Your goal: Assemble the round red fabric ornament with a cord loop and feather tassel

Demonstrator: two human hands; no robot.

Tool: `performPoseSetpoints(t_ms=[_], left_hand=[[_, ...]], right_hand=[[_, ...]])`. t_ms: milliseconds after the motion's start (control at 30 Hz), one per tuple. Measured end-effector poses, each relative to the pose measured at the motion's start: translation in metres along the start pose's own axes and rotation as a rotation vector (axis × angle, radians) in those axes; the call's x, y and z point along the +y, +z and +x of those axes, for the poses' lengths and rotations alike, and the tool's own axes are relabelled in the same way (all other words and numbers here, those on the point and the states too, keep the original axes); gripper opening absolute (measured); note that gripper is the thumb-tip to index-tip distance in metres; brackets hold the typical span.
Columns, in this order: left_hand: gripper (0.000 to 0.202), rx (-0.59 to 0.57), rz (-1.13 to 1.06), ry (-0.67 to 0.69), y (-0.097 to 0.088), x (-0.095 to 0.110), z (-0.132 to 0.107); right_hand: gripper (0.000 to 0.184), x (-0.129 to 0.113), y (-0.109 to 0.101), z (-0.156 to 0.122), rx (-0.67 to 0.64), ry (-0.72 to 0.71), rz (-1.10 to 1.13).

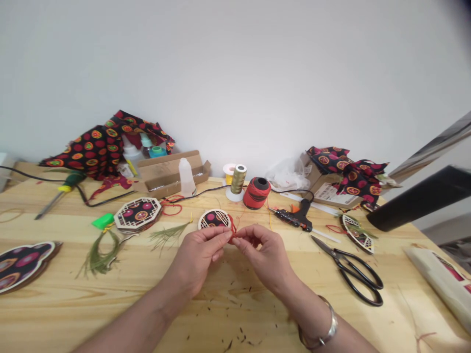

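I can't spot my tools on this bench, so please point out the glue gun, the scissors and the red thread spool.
Glue gun (300, 218): head view, on its black body.
Scissors (324, 247): head view, on the blades.
Red thread spool (255, 196): head view, on the wound thread.

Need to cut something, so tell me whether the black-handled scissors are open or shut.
Shut: the black-handled scissors lie on the wooden table with their blades closed together in one narrow point.

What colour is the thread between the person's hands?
The thread is red, best seen in the head view.
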State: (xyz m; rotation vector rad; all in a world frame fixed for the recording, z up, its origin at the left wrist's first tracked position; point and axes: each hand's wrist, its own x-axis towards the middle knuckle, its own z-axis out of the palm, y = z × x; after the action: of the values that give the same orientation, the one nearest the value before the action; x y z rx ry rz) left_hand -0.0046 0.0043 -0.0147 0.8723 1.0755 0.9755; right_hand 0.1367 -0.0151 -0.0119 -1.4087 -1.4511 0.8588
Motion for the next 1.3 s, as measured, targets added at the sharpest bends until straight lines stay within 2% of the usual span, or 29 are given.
performPoseSetpoints(t_ms=[300,367,533,633,700,767,867,933,1133,1300], left_hand=[[0.018,-0.011,0.032,0.04,-0.001,-0.004,0.001],[0.017,-0.008,0.022,0.03,-0.001,-0.003,0.001],[0.017,0.005,-0.019,-0.025,0.001,-0.002,0.001],[0.015,-0.005,-0.07,-0.044,0.001,-0.001,0.0],[0.015,-0.021,-0.09,-0.057,0.0,0.0,0.001],[0.014,-0.035,-0.101,-0.057,-0.001,0.0,0.001],[0.014,-0.059,-0.136,-0.064,-0.002,0.001,0.002],[0.014,-0.08,-0.162,-0.078,-0.002,0.001,0.002],[0.013,-0.096,-0.161,-0.056,0.0,0.003,0.001],[0.013,-0.074,-0.091,-0.018,-0.001,0.001,0.001]], right_hand=[[0.012,-0.001,0.001,-0.005,0.002,-0.042,-0.101],[0.012,0.001,0.002,-0.007,0.021,-0.133,-0.189],[0.015,0.007,0.003,-0.01,0.08,-0.48,-0.485],[0.015,0.004,-0.001,-0.012,0.007,-0.611,-0.558],[0.013,0.001,-0.005,-0.012,-0.072,-0.666,-0.489],[0.013,-0.001,-0.009,-0.01,-0.058,-0.636,-0.359],[0.013,0.003,-0.013,-0.001,0.12,-0.477,-0.226],[0.012,0.01,-0.013,0.006,0.148,-0.415,-0.195],[0.02,0.015,-0.012,0.011,0.028,-0.502,-0.156],[0.018,0.01,-0.015,0.007,0.02,-0.587,-0.265]])
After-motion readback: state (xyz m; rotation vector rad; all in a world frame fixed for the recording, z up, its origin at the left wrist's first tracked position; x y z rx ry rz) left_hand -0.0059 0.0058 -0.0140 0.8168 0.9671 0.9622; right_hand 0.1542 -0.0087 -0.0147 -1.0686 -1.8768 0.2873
